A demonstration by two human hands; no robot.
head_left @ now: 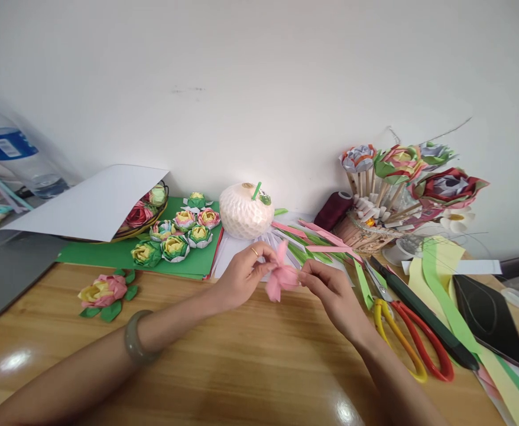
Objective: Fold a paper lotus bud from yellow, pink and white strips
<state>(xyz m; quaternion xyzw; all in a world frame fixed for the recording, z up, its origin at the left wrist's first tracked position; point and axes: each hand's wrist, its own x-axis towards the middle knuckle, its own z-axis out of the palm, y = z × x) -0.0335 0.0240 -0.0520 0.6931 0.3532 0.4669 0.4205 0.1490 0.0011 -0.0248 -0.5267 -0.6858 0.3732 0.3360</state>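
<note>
A pink folded paper flower (281, 275) is held up over the front middle of the wooden table, between my two hands. My left hand (245, 273), with a ring on one finger and a bangle on the wrist, pinches a petal on its left side. On the right side my right hand (330, 289) pinches the tip of another petal between thumb and finger. Behind the hands lie pink and green paper strips (321, 239). A finished pink and yellow paper flower with green leaves (104, 293) rests on the table at the left.
Several small paper lotuses (175, 245) sit on green card. A white netted fruit (246, 210) stands by the wall. At the right are scissors (412, 346), a dark green cutter (428, 313), a black phone-like slab (490, 316) and a basket of paper flowers (368, 234). A bottle (11, 148) stands far left.
</note>
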